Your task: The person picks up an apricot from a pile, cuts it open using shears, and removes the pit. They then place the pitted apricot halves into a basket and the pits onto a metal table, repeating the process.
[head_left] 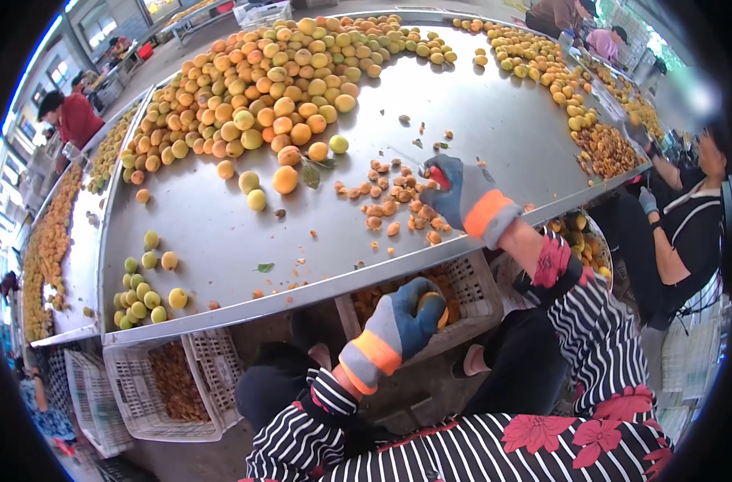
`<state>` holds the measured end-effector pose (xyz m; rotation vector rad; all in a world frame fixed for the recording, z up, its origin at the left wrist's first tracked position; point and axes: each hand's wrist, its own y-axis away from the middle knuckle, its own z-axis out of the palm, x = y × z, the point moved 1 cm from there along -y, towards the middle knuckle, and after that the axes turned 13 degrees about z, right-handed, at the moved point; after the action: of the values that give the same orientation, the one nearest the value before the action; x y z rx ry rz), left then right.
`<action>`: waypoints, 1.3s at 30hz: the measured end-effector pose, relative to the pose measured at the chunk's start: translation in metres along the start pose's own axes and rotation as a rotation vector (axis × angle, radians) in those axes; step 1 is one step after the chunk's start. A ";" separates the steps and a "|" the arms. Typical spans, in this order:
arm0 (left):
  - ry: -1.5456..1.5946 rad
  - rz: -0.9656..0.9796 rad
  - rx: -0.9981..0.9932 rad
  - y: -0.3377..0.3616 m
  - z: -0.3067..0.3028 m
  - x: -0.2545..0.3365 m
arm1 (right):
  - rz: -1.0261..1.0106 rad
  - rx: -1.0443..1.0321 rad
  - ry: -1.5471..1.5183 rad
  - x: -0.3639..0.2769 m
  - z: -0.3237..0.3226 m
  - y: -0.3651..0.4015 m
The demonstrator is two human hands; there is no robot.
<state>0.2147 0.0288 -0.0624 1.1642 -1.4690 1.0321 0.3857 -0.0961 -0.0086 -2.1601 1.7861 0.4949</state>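
My left hand (396,323), in a grey and blue glove with an orange cuff, is closed around an apricot (432,310) above a white crate (485,293) that contains orange fruit pieces. Over the metal table (301,233), my gloved right hand (466,197) grips the red handle (440,177) of what looks like a small knife, its thin blade pointing up and left. Beside and below that hand lie many brown apricot stones (391,193). A large heap of whole apricots (253,88) covers the far left of the table.
Small green apricots (141,297) sit at the near left corner. A white crate (209,377) of brownish pieces stands on the floor at left. At right, a person (687,233) sits close by, near a container of fruit (589,241). The table's raised front edge (301,297) separates both hands.
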 end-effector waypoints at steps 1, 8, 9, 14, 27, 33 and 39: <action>-0.006 0.019 0.016 0.004 -0.001 -0.004 | -0.033 0.032 -0.043 -0.007 0.008 -0.014; 0.425 -0.100 0.037 0.013 -0.036 0.016 | -0.112 -0.139 -0.262 -0.118 0.093 -0.113; 0.495 -0.126 0.047 0.014 -0.041 0.017 | -0.117 -0.202 -0.094 -0.133 0.100 -0.123; 0.255 -0.017 0.020 0.021 -0.047 0.010 | -0.373 -0.231 0.368 -0.148 0.175 -0.179; 0.161 0.138 0.113 0.025 -0.057 0.017 | -0.203 -0.189 0.069 -0.155 0.171 -0.152; 0.487 -0.022 0.561 0.020 -0.097 0.031 | 0.026 -0.285 -0.175 -0.132 0.102 -0.130; 0.566 0.024 0.625 0.015 -0.108 0.021 | 0.041 -0.401 -0.510 -0.077 0.043 -0.076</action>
<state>0.2172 0.1322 -0.0226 1.1303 -0.7279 1.7416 0.4443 0.0044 -0.0128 -1.9746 1.5354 1.3728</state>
